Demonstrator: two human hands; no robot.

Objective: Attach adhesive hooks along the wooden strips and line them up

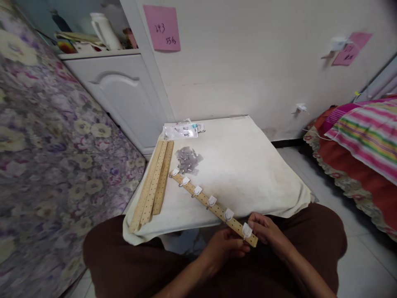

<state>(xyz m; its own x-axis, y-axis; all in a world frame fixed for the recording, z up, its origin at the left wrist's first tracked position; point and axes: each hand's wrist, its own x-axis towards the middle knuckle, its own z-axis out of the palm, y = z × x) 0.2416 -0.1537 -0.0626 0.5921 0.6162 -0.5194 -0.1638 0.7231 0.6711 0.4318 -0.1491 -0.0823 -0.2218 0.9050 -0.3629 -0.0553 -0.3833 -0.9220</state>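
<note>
A narrow wooden strip with rows of holes [219,211] slants from the table top out over its front edge. Several white tags, each with a metal ring or hook, are fixed along it. My left hand [223,248] is closed around the strip from below, close to its near end. At that same end, the fingers of my right hand [263,229] pinch the edge of the last white tag [247,230]. A pile of small clear plastic bags with metal bits [187,159] lies beyond the strip's far end.
More perforated wooden strips [151,186] lie side by side along the table's left. Flat clear packages [180,131] sit at the back left. A cream cloth [248,165] covers the table, which stands against the wall. A floral curtain [77,157] hangs left; a bed [356,145] is right.
</note>
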